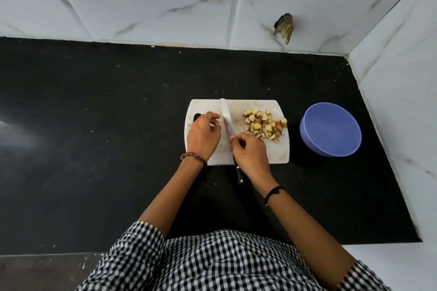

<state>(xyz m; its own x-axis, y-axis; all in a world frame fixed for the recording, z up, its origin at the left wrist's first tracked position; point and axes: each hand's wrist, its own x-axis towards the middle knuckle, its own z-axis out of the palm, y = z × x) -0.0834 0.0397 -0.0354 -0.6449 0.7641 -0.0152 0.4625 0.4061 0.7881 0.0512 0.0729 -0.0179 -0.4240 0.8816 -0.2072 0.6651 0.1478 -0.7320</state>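
Note:
A white cutting board [280, 152] lies on the black counter [106, 113]. A pile of diced pale-yellow fruit pieces [264, 125] with brown skin sits on its right half. My right hand [251, 153] grips the dark handle of a knife [226, 118], and the blade points away from me across the middle of the board. My left hand [203, 136] rests on the board's left half. Its fingers are curled close to the blade's left side. Whether they hold anything is hidden under the hand.
A blue bowl [331, 130], with nothing visible inside, stands on the counter just right of the board. White marble-look tiled walls rise behind and to the right, with a broken hole [285, 28] in the back wall. The counter stretches wide to the left.

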